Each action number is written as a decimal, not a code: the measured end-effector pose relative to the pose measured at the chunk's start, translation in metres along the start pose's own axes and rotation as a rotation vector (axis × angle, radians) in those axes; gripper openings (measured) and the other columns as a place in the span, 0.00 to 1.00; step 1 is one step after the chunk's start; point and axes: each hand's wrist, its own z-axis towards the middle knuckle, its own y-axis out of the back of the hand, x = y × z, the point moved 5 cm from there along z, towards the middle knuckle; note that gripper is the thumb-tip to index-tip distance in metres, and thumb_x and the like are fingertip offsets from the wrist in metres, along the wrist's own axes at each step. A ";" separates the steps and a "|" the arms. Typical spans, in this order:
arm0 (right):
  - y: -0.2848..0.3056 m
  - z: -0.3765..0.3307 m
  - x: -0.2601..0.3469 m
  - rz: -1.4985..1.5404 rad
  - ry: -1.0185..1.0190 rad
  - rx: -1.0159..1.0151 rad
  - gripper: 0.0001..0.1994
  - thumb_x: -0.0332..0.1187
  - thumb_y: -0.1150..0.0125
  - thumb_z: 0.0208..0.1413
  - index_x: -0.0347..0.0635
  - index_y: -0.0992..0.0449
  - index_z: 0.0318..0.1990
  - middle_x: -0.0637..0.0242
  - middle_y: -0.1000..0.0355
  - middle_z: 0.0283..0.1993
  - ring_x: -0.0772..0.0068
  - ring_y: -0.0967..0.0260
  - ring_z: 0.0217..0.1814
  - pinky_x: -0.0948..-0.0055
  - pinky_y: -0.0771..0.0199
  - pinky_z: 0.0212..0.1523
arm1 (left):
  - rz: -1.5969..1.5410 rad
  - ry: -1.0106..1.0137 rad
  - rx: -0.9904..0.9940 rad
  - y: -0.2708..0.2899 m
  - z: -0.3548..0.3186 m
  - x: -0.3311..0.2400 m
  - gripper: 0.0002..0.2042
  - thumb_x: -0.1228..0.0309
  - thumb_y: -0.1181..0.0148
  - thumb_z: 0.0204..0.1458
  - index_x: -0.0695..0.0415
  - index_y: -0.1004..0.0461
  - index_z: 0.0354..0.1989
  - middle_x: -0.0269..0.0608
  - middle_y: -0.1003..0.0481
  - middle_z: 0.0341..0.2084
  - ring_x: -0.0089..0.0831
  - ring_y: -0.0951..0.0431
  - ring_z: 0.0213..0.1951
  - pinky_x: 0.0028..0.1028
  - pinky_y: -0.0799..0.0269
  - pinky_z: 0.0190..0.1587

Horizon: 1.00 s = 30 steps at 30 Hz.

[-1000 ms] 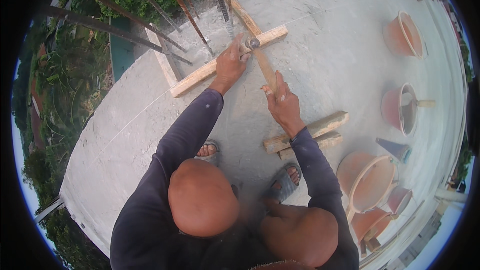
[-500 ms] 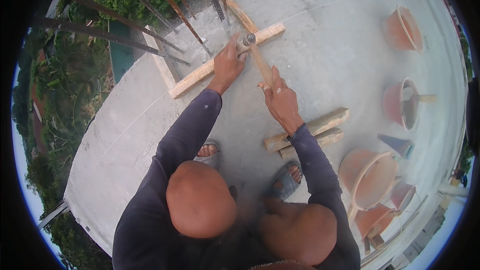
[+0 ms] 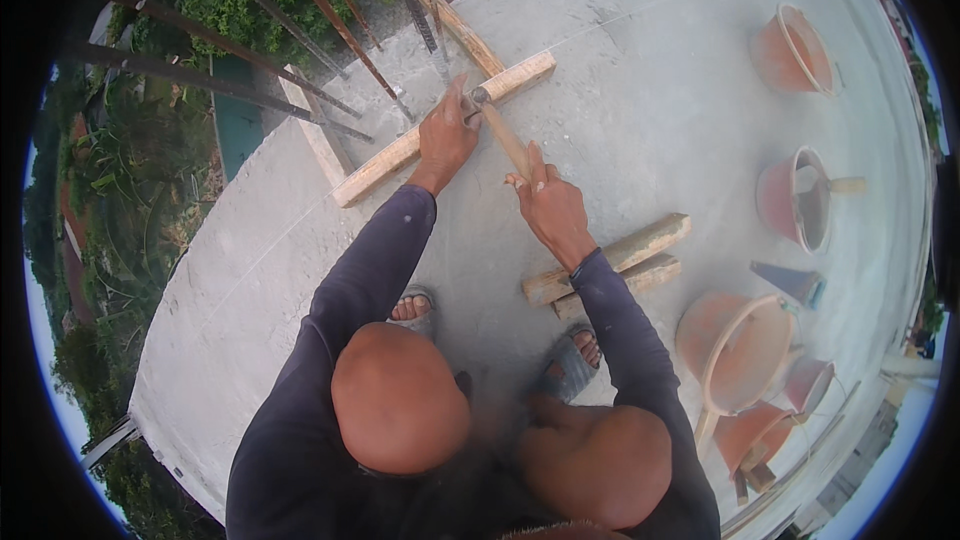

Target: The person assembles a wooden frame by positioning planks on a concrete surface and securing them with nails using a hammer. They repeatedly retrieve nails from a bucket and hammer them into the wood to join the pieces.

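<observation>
My left hand point(image 3: 448, 143) is closed over the middle of a long wooden batten point(image 3: 378, 168), its thumb and fingers on the timber. Whether a nail sits between those fingertips is too small to tell. In my right hand point(image 3: 554, 214) is a hammer point(image 3: 507, 140), gripped by its wooden handle. Its dark metal head is right beside my left thumb, at the batten. Two shorter pieces, a left board point(image 3: 318, 140) and a right board point(image 3: 462, 35), run from the long batten toward the far edge, making a frame around upright steel bars point(image 3: 345, 30).
Two loose wood offcuts point(image 3: 620, 258) lie by my right forearm. Along the right stand several reddish buckets point(image 3: 742, 355), with a trowel-like tool point(image 3: 790, 282) between them. The concrete slab point(image 3: 250, 330) ends at a drop on the left, with greenery below.
The view has shifted slightly. The hammer head has moved a little toward me relative to the batten. My left hand keeps its place on the wood.
</observation>
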 end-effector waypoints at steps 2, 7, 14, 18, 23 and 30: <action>0.002 -0.001 0.001 0.006 0.005 -0.029 0.34 0.49 0.46 0.74 0.32 0.42 0.76 0.44 0.22 0.39 0.45 0.19 0.30 0.53 0.19 0.29 | 0.042 0.002 -0.004 0.001 -0.001 -0.001 0.40 0.71 0.27 0.53 0.49 0.39 0.75 0.46 0.16 0.43 0.50 0.14 0.45 0.44 0.18 0.48; -0.002 -0.001 0.001 -0.045 0.004 0.042 0.34 0.50 0.47 0.74 0.33 0.42 0.76 0.44 0.22 0.39 0.44 0.20 0.30 0.52 0.19 0.31 | 0.041 0.005 0.005 0.003 0.000 -0.002 0.40 0.71 0.27 0.53 0.48 0.40 0.75 0.48 0.16 0.44 0.49 0.14 0.46 0.44 0.18 0.48; 0.020 -0.014 0.003 0.148 -0.075 0.084 0.35 0.49 0.46 0.74 0.32 0.44 0.77 0.41 0.22 0.39 0.41 0.19 0.31 0.49 0.19 0.34 | 0.085 -0.056 -0.043 -0.002 -0.003 0.003 0.40 0.72 0.26 0.53 0.49 0.39 0.74 0.48 0.18 0.46 0.50 0.15 0.49 0.45 0.20 0.49; 0.054 -0.089 -0.033 0.620 -0.299 -0.009 0.36 0.46 0.39 0.69 0.31 0.41 0.75 0.40 0.21 0.38 0.44 0.20 0.34 0.52 0.20 0.38 | 0.137 -0.163 0.123 0.001 -0.001 -0.009 0.39 0.75 0.27 0.53 0.54 0.39 0.74 0.47 0.21 0.47 0.48 0.18 0.43 0.44 0.23 0.46; 0.073 -0.223 -0.078 0.984 -0.501 -0.024 0.39 0.43 0.28 0.60 0.35 0.36 0.75 0.51 0.23 0.28 0.60 0.21 0.30 0.61 0.22 0.34 | 0.212 -0.329 0.259 0.012 0.034 -0.136 0.14 0.73 0.31 0.59 0.58 0.17 0.54 0.35 0.20 0.32 0.25 0.26 0.28 0.30 0.27 0.35; 0.034 -0.331 -0.084 1.085 -0.703 0.043 0.42 0.46 0.24 0.54 0.45 0.33 0.75 0.51 0.21 0.31 0.56 0.20 0.37 0.54 0.26 0.43 | -0.186 -0.911 0.865 -0.090 -0.078 -0.461 0.04 0.74 0.32 0.63 0.60 0.17 0.42 0.35 0.19 0.31 0.22 0.25 0.30 0.26 0.27 0.37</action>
